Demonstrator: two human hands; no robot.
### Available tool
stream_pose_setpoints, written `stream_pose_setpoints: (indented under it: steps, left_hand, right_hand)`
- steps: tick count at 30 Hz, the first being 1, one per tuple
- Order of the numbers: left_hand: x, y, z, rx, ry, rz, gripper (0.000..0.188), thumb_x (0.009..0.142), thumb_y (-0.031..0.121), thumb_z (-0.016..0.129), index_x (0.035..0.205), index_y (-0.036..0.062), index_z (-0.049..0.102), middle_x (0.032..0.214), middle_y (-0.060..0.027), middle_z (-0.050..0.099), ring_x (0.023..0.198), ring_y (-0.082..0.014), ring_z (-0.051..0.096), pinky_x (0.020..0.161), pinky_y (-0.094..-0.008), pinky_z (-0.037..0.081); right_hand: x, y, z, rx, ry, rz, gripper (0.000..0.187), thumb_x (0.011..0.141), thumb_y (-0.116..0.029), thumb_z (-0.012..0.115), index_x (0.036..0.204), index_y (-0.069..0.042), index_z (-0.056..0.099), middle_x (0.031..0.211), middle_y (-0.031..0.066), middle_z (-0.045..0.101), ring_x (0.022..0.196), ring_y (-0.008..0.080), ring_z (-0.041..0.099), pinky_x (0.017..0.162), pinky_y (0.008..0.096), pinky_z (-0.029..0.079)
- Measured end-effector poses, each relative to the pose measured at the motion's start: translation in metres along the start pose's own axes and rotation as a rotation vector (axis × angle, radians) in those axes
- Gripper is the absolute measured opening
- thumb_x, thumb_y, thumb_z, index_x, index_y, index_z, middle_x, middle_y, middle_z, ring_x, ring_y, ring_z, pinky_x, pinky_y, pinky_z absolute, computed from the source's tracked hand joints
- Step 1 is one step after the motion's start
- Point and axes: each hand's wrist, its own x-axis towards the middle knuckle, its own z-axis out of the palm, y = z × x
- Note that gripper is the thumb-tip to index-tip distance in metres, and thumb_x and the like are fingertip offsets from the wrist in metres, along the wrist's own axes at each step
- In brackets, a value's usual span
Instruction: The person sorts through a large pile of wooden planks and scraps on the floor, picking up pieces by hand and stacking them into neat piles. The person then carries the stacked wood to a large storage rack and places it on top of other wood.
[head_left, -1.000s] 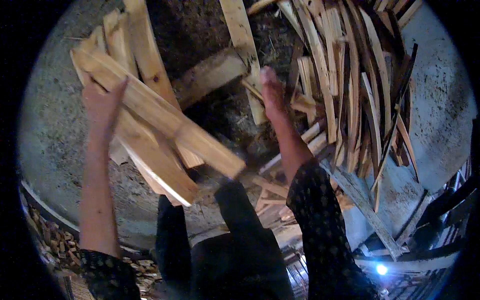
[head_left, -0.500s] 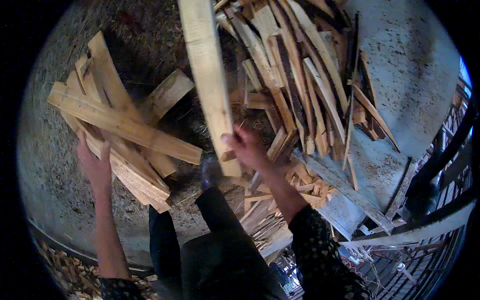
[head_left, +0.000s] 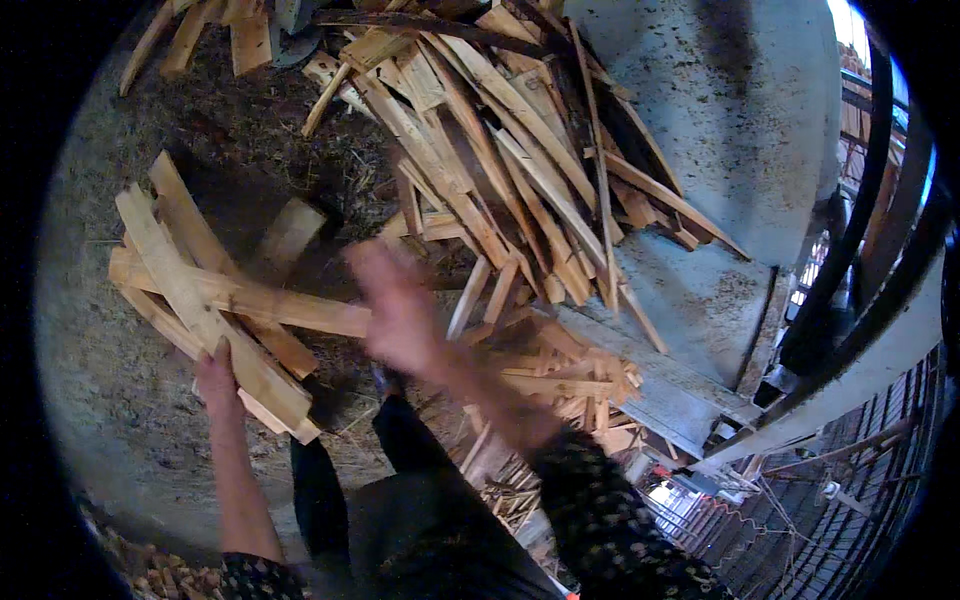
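My left hand grips a bundle of pale split wood slats from below, holding it out to the left above the dirt ground. My right hand is blurred in motion beside the right end of that bundle, fingers apart, with nothing clearly in it. A large heap of long wood slats lies just beyond and to the right of it, leaning on a grey slab.
A short wood block lies on the dark ground behind the bundle. A grey concrete slab rises at the right, with metal railing beyond. More wood scraps lie near my legs.
My right hand held a long plank upright half a second ago; now the plank is out of it and the hand sweeps left toward the bundle. The bundle stays in my left hand.
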Motion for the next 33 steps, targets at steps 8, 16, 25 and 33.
stream_pose_setpoints:
  steps: [8,16,25,33]
  left_hand:
    - [-0.021,-0.007,0.005,0.77,0.336,0.76,0.047,0.078,0.007,0.051,0.122,-0.0006,0.034,0.117,-0.0148,0.042,0.093,-0.025,0.049,0.08,-0.0323,0.04]
    - [-0.133,-0.011,0.156,0.133,-0.545,0.317,0.048,0.081,0.022,0.054,0.121,0.0023,0.037,0.116,-0.0083,0.045,0.099,-0.0161,0.045,0.086,-0.0279,0.036]
    - [-0.183,-0.017,0.214,-0.561,-0.42,-0.065,0.044,0.072,0.019,0.06,0.108,0.0015,0.041,0.091,-0.0102,0.053,0.079,-0.0177,0.052,0.069,-0.0281,0.045]
    - [-0.077,0.004,0.263,-0.379,-0.491,0.179,0.027,0.07,0.01,0.059,0.094,0.0004,0.051,0.082,-0.0057,0.055,0.073,-0.0139,0.052,0.066,-0.0282,0.042]
  right_hand:
    - [-0.105,0.225,-0.19,-0.579,0.112,0.637,0.079,0.064,-0.03,0.067,0.125,-0.003,0.025,0.098,0.023,0.051,0.092,0.0358,0.051,0.074,0.0407,0.043]
    - [-0.121,0.125,-0.177,-0.224,-0.283,0.21,0.056,0.071,-0.014,0.056,0.122,-0.007,0.033,0.101,0.0181,0.053,0.091,0.034,0.052,0.075,0.0402,0.044]
    - [-0.12,0.033,-0.066,0.099,-0.365,0.157,0.056,0.071,-0.012,0.057,0.121,-0.003,0.032,0.111,0.0185,0.045,0.099,0.0311,0.048,0.078,0.0394,0.04]
    - [-0.041,0.213,-0.093,-0.452,0.078,0.258,0.068,0.07,-0.026,0.058,0.122,0.006,0.027,0.123,0.0297,0.028,0.112,0.0434,0.031,0.094,0.0469,0.025]
